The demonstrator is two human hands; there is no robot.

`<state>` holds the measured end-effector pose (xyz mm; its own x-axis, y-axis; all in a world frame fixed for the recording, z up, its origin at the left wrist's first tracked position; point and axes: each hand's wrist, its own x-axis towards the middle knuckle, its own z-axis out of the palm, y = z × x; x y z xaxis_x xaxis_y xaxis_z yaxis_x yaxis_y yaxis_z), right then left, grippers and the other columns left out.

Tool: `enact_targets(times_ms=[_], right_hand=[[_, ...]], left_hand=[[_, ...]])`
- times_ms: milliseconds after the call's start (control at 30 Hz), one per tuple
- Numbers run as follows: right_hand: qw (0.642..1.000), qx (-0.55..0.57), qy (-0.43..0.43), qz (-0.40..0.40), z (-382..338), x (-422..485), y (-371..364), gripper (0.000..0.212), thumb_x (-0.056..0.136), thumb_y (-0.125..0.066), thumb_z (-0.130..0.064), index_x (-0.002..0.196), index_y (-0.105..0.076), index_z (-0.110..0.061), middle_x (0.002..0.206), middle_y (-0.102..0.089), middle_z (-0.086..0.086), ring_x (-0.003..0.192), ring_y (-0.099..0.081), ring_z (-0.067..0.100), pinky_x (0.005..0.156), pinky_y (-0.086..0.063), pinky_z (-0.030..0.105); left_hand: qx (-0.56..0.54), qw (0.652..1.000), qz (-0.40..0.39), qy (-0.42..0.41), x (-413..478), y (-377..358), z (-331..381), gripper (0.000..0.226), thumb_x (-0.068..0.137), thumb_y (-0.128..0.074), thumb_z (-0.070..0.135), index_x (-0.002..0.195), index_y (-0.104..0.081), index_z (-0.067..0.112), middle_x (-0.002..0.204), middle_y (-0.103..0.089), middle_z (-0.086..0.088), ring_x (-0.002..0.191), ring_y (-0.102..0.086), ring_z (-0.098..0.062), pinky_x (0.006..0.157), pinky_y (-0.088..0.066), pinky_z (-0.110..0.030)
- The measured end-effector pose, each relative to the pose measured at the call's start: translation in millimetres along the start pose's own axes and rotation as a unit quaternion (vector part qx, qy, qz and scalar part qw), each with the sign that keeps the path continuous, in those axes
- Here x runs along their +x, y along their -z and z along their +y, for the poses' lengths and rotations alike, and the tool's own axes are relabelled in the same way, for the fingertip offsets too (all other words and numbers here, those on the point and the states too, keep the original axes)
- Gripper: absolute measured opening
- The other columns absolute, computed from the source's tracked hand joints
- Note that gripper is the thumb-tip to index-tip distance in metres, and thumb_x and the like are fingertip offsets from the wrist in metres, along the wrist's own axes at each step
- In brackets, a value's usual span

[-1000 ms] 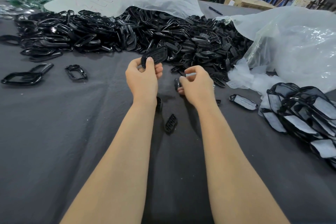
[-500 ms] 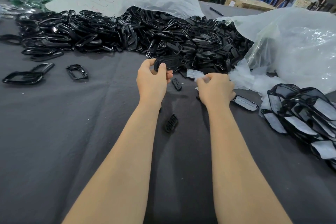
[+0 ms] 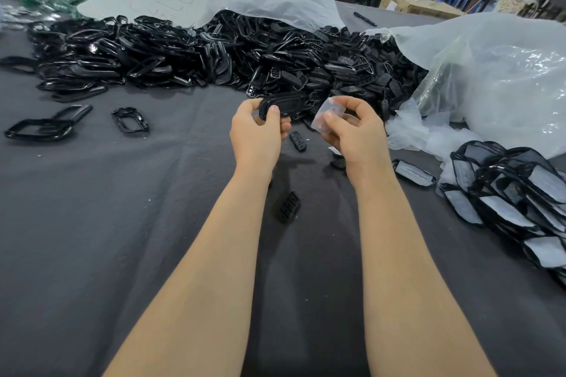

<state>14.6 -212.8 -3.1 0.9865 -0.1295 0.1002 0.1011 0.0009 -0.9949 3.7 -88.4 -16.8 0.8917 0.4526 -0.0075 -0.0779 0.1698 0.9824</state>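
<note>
The left hand (image 3: 255,135) is curled round a glossy black oval plastic shell (image 3: 283,105), thumb on its near face. The right hand (image 3: 356,138) pinches a small, thin translucent film patch (image 3: 327,112) between thumb and fingertips. Both things are held in the air just beside each other above the middle of the dark grey cloth-covered table (image 3: 122,223), in front of the heap of loose black plastic frames and shells (image 3: 214,52) along its far edge. The patch looks limp, so it could fold onto itself or cling to the fingers, and if it meets the shell askew it may wrinkle or overhang the rim. A slack hold on the smooth shell could let it drop among the small black ribbed button pads (image 3: 297,141) on the cloth below. Whether the patch has a sticky side or a backing cannot be told, and the thumb covers part of it. The shell's far end merges with the dark heap behind, and the stack of film-faced black shells (image 3: 514,193) at the right edge is cut off.
</note>
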Motion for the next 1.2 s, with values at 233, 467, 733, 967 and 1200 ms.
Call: enact_targets(times_ms=[233, 467, 733, 967, 1200], right_hand=[[1.0, 0.027, 0.001, -0.004, -2.9, -2.6, -2.6, 0.017, 0.09, -0.058, -0.005, 0.092, -0.063, -0.021, 0.073, -0.069, -0.003, 0.072, -0.066, 0.007, 0.064, -0.053, 0.018], [0.998, 0.067, -0.006, 0.003, -3.5, -1.7, -3.9, 0.021, 0.087, -0.058, 0.001, 0.095, -0.061, -0.018, 0.091, -0.066, 0.005, 0.078, -0.068, 0.014, 0.067, -0.055, 0.02], [0.997, 0.078, -0.014, 0.018, -5.7, -3.6, -3.4, 0.008, 0.094, -0.059, -0.013, 0.093, -0.066, -0.015, 0.074, -0.07, -0.004, 0.073, -0.07, 0.009, 0.064, -0.054, 0.019], [0.999, 0.018, 0.012, 0.046, -4.4, -1.2, -3.4, 0.012, 0.094, -0.059, -0.018, 0.093, -0.069, -0.013, 0.073, -0.067, -0.005, 0.062, -0.061, 0.001, 0.064, -0.053, 0.018], [0.998, 0.022, 0.024, 0.052, -4.2, -1.4, -1.2, 0.011, 0.094, -0.058, -0.009, 0.088, -0.065, -0.015, 0.069, -0.064, -0.001, 0.055, -0.059, 0.003, 0.062, -0.053, 0.018]], left_hand=[[0.0, 1.0, 0.001, -0.002, -0.5, -0.7, -0.6, 0.014, 0.098, -0.05, 0.011, 0.112, -0.052, 0.012, 0.078, -0.066, 0.0, 0.066, -0.064, -0.005, 0.071, -0.057, -0.024], [0.005, 1.0, -0.002, -0.001, -1.7, -1.4, 0.0, 0.017, 0.099, -0.05, 0.011, 0.115, -0.052, 0.012, 0.077, -0.066, 0.002, 0.065, -0.064, -0.004, 0.07, -0.057, -0.022], [0.006, 1.0, -0.004, -0.001, -2.4, -1.5, 1.1, 0.017, 0.099, -0.05, 0.011, 0.115, -0.052, 0.012, 0.078, -0.067, 0.001, 0.064, -0.064, -0.004, 0.07, -0.057, -0.022], [0.012, 1.0, -0.001, -0.002, -1.7, -1.9, 0.8, 0.022, 0.099, -0.05, 0.011, 0.12, -0.053, 0.009, 0.08, -0.067, 0.0, 0.063, -0.064, -0.003, 0.069, -0.057, -0.021], [0.009, 1.0, -0.001, -0.002, -1.6, -2.3, 0.6, 0.018, 0.099, -0.05, 0.011, 0.117, -0.052, 0.012, 0.078, -0.067, 0.001, 0.062, -0.063, -0.002, 0.067, -0.056, -0.02]])
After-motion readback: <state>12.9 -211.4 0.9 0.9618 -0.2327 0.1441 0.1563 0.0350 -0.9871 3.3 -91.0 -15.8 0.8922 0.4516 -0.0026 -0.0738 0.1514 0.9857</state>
